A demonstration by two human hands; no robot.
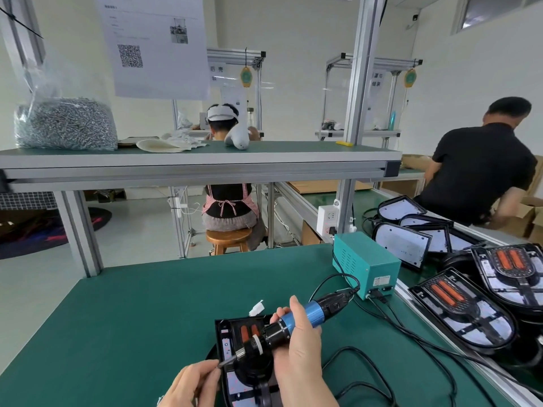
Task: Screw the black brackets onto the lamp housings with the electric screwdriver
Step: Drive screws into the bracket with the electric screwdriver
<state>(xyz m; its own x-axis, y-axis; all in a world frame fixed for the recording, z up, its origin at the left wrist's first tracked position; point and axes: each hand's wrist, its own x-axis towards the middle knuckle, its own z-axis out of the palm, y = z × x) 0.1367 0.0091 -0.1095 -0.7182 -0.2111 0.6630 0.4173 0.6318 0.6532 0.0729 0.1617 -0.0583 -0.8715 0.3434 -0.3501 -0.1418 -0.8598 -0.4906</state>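
Observation:
A black lamp housing with two orange cells lies on the green mat near the front edge, with a black bracket on top of it. My right hand grips the blue and black electric screwdriver, tilted down to the left. Its bit tip meets the fingertips of my left hand, which pinch something small at the tip; the frame does not show what it is.
A teal power box with black cables stands to the right. More lamp housings are piled on the right. A small white connector lies behind the housing. A bag of screws sits on the upper shelf. Two people are beyond.

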